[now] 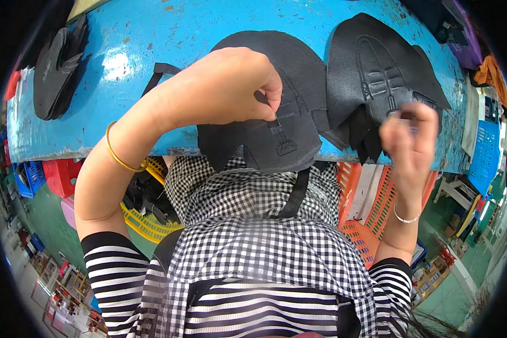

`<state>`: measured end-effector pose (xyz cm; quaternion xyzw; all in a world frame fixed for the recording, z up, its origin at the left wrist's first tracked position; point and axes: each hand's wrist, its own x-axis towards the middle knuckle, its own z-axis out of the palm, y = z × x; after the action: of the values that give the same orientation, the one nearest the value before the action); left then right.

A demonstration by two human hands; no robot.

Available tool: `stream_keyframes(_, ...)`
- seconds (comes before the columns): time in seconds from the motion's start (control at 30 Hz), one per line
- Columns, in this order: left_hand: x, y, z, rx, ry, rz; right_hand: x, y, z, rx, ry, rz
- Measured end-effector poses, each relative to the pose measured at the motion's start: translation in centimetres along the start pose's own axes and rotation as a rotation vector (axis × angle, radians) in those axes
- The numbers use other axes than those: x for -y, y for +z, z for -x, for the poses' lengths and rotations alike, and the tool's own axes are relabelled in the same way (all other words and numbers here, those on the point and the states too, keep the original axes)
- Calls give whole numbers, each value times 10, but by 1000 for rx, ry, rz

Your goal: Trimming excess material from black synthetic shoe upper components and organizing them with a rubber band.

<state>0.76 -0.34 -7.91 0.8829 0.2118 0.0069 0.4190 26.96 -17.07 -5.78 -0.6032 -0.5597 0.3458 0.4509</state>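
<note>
My left hand [236, 84] reaches over a black stitched panel [298, 67] lying at the near edge of the blue table. Its thumb and forefinger are pinched together at the panel's stitched slots; whatever is between the fingertips is too small to make out. My right hand [411, 135] is raised near the table's front edge, smeared by motion, with its fingers bent. Something dark shows by its fingertips, but I cannot tell what. Beyond that hand lies a stack of shiny black stitched panels [372, 70], partly hidden by it.
Another pile of black pieces [59, 73] lies at the far left of the blue table [129, 34]. Below the edge stand a yellow basket [146, 225] with dark scraps, a red bin [62, 177] and an orange crate [360, 236]. A black strap [301, 194] hangs over my checked apron.
</note>
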Motion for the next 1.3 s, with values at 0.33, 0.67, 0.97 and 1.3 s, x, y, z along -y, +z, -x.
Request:
stream_keyframes(0.33,7,-15,2,-72,-20,-173,-1,54,-59,588,-559,669)
stream_keyframes(0.67,6,-17,3,-51,3,-214,-5,67,-75,481,-572,747)
stream_keyframes(0.97,13,-17,8,-67,116,-196,-3,70,-83,533,-443,660)
stream_keyframes(1.3,22,-31,24,-197,-121,317,21,77,-51,486,-568,684)
